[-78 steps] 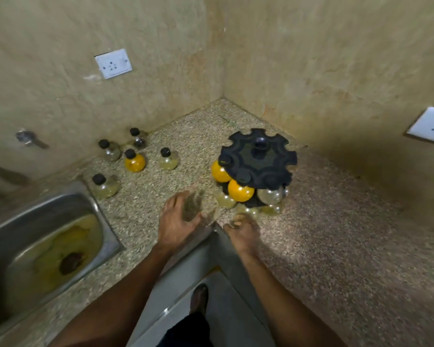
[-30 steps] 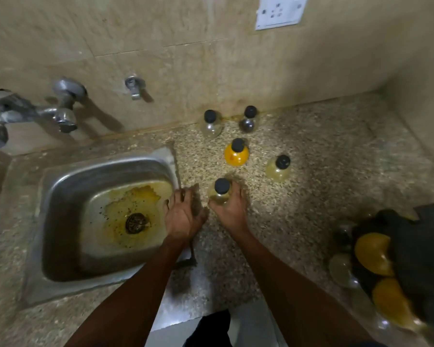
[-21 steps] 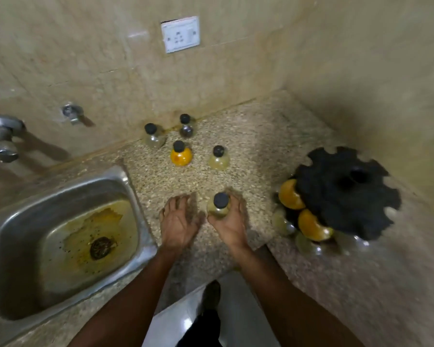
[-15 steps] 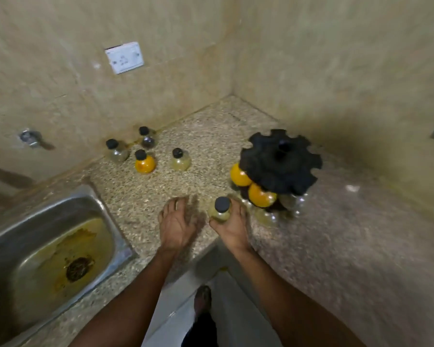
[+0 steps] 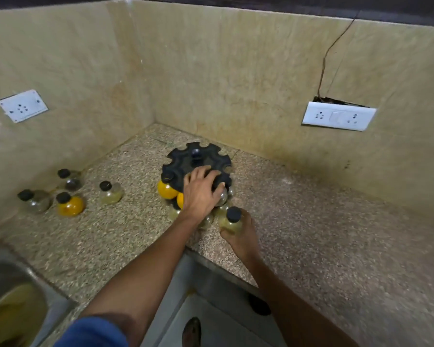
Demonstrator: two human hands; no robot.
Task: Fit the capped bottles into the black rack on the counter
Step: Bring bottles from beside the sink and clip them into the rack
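The black rack [image 5: 186,160], a round notched stand, sits on the speckled counter [image 5: 311,234] near the corner. Orange and pale bottles hang in its near slots, one orange bottle [image 5: 166,190] at its left. My left hand [image 5: 201,194] lies spread on the rack's near edge, holding nothing. My right hand [image 5: 238,232] grips a pale yellow bottle with a black cap [image 5: 232,219], held upright just in front of the rack's lower tier. Several capped bottles stand loose at the left: a pale one [image 5: 110,192], an orange one [image 5: 69,204], a clear one [image 5: 34,201] and a dark one [image 5: 70,180].
A steel sink [image 5: 13,294] is at the lower left. Tiled walls close the corner behind the rack, with a socket plate [image 5: 22,105] on the left wall and a switch plate [image 5: 338,115] on the right wall. The counter's inner edge runs below my forearms.
My right hand has carried the pale bottle from beside the sink to the front of the rack. My left hand has lifted off the counter onto the rack's top.
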